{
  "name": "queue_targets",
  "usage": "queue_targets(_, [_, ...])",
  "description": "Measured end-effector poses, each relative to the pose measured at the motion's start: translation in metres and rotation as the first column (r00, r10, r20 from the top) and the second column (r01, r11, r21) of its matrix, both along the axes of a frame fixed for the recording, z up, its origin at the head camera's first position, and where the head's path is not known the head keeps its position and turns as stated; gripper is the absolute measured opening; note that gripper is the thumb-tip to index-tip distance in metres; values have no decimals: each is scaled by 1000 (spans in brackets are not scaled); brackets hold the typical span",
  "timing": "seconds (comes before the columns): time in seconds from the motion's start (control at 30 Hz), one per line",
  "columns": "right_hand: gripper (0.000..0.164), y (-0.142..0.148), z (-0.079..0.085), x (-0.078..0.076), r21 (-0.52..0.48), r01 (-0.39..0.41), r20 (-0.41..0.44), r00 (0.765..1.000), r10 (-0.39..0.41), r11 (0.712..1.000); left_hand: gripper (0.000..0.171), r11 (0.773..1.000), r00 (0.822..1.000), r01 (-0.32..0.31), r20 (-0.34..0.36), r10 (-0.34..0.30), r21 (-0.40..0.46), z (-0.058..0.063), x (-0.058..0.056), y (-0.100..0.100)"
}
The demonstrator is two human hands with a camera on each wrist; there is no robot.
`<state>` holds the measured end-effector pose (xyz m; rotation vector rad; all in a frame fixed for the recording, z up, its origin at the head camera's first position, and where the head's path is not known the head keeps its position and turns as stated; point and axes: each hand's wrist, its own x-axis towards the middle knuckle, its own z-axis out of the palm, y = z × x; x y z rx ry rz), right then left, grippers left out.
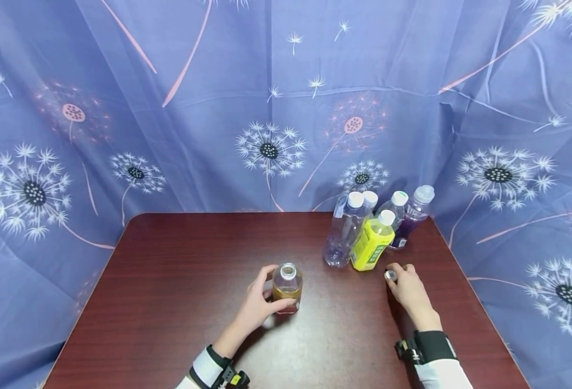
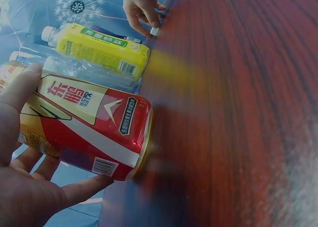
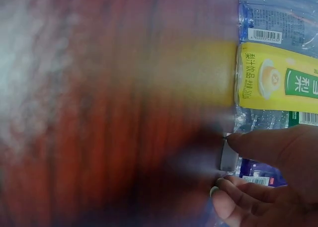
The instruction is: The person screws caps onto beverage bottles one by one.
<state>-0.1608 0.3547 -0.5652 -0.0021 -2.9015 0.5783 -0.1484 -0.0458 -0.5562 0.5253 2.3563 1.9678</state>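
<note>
My left hand (image 1: 258, 302) holds an uncapped bottle (image 1: 287, 289) with amber contents, standing upright with its mouth up. In the left wrist view, its red and gold label (image 2: 99, 117) shows between thumb and fingers. To the right, my right hand (image 1: 412, 294) is low over the table, thumb and fingertips at a small pale bottle cap (image 1: 390, 275). The right wrist view shows the cap (image 3: 229, 155) between thumb and index finger, at the tabletop. Just beyond this hand stands a yellow-labelled bottle (image 1: 373, 246) with a white cap.
Several capped bottles stand together at the table's back right, including a clear one (image 1: 342, 235) and one with a purple label (image 1: 412, 219). The dark red-brown table (image 1: 193, 259) reaches a blue dandelion-print curtain (image 1: 208, 140) behind and at both sides.
</note>
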Motion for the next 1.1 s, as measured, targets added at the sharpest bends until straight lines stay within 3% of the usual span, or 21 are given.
queue_targets(0.43, [20, -8, 2, 6, 4, -3, 22, 1000, 3, 1000, 74, 1000, 1000, 16, 21, -16, -6, -1, 1, -2])
queue_targets(0.57, [20, -20, 12, 8, -46, -44, 6, 999, 44, 998, 74, 1000, 1000, 13, 19, -13, -18, -3, 1, -2])
queue_targets(0.7, [22, -37, 31, 9, -92, -94, -74, 993, 87, 991, 74, 1000, 1000, 8, 15, -8, -15, -4, 0, -2])
queue_targets(0.9, [27, -68, 67, 10, -158, -220, -215, 959, 184, 962, 75, 1000, 1000, 7, 10, -7, -10, -3, -1, -2])
queue_targets(1.1, [28, -104, 100, 10, -179, -383, -306, 897, 318, 906, 74, 1000, 1000, 5, -4, -5, -6, -3, -5, -2])
